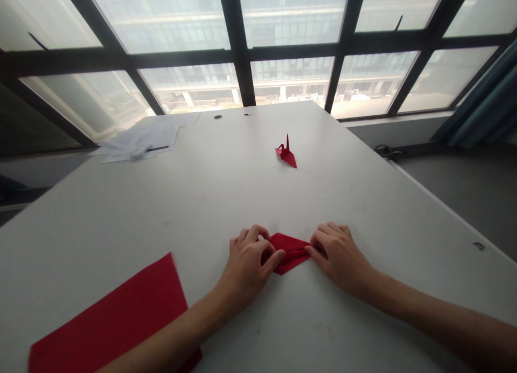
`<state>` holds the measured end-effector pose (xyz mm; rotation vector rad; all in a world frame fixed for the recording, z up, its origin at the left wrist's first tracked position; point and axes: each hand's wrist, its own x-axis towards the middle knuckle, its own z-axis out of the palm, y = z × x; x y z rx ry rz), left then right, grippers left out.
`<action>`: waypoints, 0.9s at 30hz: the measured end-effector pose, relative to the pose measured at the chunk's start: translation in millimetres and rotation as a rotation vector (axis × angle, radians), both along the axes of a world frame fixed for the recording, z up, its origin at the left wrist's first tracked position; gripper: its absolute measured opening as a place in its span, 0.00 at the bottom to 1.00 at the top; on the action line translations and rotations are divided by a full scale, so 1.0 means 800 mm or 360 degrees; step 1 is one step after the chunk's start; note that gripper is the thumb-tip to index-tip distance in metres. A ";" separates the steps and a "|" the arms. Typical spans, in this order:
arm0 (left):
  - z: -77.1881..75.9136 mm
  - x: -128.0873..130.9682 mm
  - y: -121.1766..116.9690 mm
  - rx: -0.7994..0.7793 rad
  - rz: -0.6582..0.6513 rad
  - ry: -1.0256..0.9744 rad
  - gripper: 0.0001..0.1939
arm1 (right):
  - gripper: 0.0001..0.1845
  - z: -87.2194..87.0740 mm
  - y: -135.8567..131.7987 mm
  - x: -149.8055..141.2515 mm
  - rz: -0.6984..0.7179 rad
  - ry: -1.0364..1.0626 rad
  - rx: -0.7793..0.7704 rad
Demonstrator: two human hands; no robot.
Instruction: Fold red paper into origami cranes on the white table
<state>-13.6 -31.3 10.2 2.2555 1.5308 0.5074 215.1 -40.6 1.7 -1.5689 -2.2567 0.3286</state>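
A small piece of folded red paper [288,241] lies on the white table between my hands, kite-like in outline with a crease along its middle. My left hand [251,254] grips its left end, the thumb lying on top of the paper. At the pointed right end, my right hand [335,251] pinches the tip between thumb and curled fingers. Part of the paper's left side is hidden behind my left fingers. Farther back stands a finished red paper crane [287,155], apart from both hands.
Large red paper [117,313] lies at the front left, partly under my left forearm. White sheets [141,138] with a dark pen [157,148] on them are at the back left. The white table [226,184] reaches toward the windows; its right edge drops to the floor.
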 end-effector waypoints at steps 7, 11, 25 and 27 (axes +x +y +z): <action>-0.002 -0.008 0.000 0.0007 -0.0015 0.0034 0.13 | 0.10 0.000 -0.002 0.000 0.0008 -0.0023 0.0004; -0.002 -0.005 -0.002 0.0096 -0.0005 0.0075 0.13 | 0.10 0.000 -0.002 0.000 0.0004 -0.0029 0.0009; 0.004 0.000 -0.006 0.0123 0.0046 0.0164 0.12 | 0.10 -0.001 0.001 0.001 0.0005 -0.0045 -0.0027; 0.003 0.000 -0.006 0.0114 0.0047 0.0155 0.12 | 0.09 0.002 0.002 0.003 0.0037 -0.0047 -0.0060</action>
